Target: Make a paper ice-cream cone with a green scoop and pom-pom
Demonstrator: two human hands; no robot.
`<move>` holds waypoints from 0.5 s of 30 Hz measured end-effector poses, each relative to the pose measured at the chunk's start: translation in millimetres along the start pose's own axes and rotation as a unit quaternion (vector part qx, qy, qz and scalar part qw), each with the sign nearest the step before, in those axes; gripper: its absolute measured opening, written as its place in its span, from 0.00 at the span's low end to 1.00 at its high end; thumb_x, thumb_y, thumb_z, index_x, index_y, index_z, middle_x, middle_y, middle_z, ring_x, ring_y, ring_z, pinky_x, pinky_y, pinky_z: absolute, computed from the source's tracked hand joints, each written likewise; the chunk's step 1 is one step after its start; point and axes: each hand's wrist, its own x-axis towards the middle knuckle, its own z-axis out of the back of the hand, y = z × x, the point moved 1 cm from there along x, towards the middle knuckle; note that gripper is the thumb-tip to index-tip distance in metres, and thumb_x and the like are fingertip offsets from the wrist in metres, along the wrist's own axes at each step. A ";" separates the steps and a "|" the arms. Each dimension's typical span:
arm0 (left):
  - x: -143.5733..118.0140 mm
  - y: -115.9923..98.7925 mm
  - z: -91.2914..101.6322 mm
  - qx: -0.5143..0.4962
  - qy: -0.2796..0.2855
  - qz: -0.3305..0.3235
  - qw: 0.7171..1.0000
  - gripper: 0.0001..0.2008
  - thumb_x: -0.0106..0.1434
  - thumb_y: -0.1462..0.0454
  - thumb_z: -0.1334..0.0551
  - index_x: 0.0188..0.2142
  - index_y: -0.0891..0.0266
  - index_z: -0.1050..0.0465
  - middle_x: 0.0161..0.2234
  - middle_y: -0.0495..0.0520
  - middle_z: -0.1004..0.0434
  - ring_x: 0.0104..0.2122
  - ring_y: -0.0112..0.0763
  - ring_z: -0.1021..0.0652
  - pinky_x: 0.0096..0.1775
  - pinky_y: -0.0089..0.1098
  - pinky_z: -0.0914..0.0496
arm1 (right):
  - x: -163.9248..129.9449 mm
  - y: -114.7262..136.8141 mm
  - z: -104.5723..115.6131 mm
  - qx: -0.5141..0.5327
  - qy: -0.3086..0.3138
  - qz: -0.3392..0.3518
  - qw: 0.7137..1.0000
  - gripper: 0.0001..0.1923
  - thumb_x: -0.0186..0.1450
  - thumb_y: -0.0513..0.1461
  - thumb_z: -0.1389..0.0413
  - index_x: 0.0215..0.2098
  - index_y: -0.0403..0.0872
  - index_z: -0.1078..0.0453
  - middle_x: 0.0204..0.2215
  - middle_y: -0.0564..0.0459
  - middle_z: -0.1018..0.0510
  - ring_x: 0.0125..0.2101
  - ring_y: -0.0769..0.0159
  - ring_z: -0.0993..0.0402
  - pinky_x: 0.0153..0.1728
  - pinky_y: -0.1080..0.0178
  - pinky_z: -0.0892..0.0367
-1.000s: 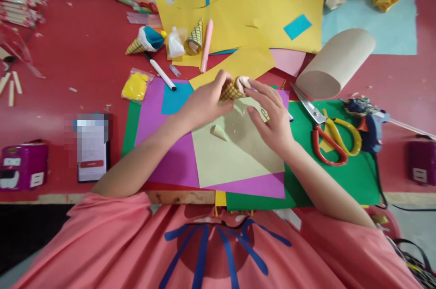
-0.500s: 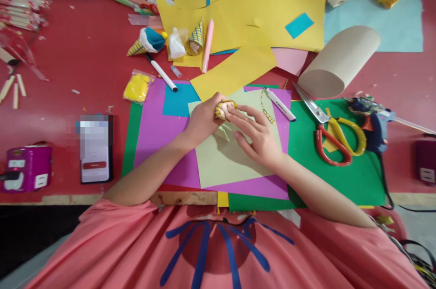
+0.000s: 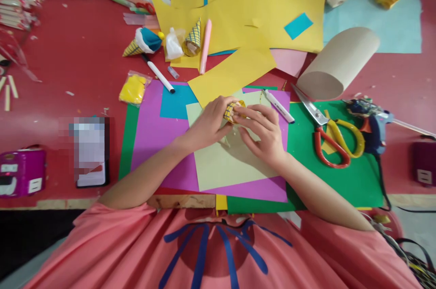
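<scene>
Both hands closed on one small yellow cone above the pale green sheet.

Left hand point(image 3: 207, 125) wraps the gridded paper cone point(image 3: 233, 111) from its 9 o'clock side; right hand point(image 3: 264, 137) pinches the open end from 3 o'clock with fingertips bent inward — a two-sided grip that likely keeps the rolled paper from springing open, though the contact is partly hidden. Cone sits just above the pale green sheet point(image 3: 231, 166), which overlaps a purple sheet point(image 3: 153, 139) and a green sheet point(image 3: 340, 175). At 2 o'clock lies a white marker point(image 3: 279, 106); at 3 o'clock, scissors point(image 3: 329, 137) and a glue gun point(image 3: 371, 125). At 12 o'clock — yellow paper point(image 3: 265, 2) and finished cones point(image 3: 143, 42) on the red table point(image 3: 68, 52).
</scene>
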 end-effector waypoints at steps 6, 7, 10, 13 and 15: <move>-2.1 3.6 1.9 -0.056 0.023 0.033 0.998 0.18 0.62 0.66 0.41 0.50 0.57 0.43 0.43 0.53 0.26 0.37 0.31 0.22 0.34 0.29 0.30 | -3.9 3.8 1.9 -0.025 -0.008 0.003 1.000 0.19 0.65 0.31 0.45 0.52 0.52 0.33 0.51 0.50 0.20 0.49 0.55 0.29 0.48 0.50 0.31; -3.1 4.2 1.7 -0.056 0.019 0.054 0.997 0.19 0.60 0.65 0.39 0.49 0.57 0.43 0.39 0.51 0.25 0.33 0.29 0.23 0.30 0.26 0.33 | -3.9 5.9 1.6 -0.027 0.001 0.007 1.000 0.18 0.65 0.31 0.45 0.52 0.51 0.32 0.51 0.50 0.20 0.49 0.55 0.29 0.49 0.51 0.32; -4.9 3.3 2.4 -0.047 -0.004 0.111 0.993 0.18 0.56 0.64 0.35 0.43 0.57 0.40 0.29 0.45 0.27 0.24 0.25 0.27 0.23 0.24 0.41 | -3.8 12.3 0.2 -0.024 0.035 0.018 0.999 0.17 0.65 0.31 0.46 0.51 0.48 0.32 0.52 0.49 0.20 0.51 0.56 0.30 0.48 0.52 0.32; -4.0 -1.2 4.8 -0.043 -0.024 0.103 0.993 0.12 0.55 0.65 0.36 0.37 0.58 0.38 0.26 0.44 0.27 0.23 0.22 0.29 0.23 0.23 0.41 | -3.5 17.1 -1.0 -0.009 0.060 0.011 0.998 0.16 0.67 0.33 0.47 0.52 0.48 0.32 0.53 0.49 0.21 0.52 0.57 0.30 0.48 0.53 0.33; -2.9 -3.8 5.8 -0.038 -0.034 0.076 0.996 0.08 0.55 0.66 0.38 0.34 0.58 0.37 0.25 0.44 0.28 0.23 0.21 0.30 0.24 0.23 0.41 | -2.7 19.5 -1.2 -0.009 0.064 0.000 0.998 0.15 0.67 0.33 0.48 0.52 0.46 0.32 0.52 0.49 0.21 0.51 0.57 0.29 0.48 0.53 0.34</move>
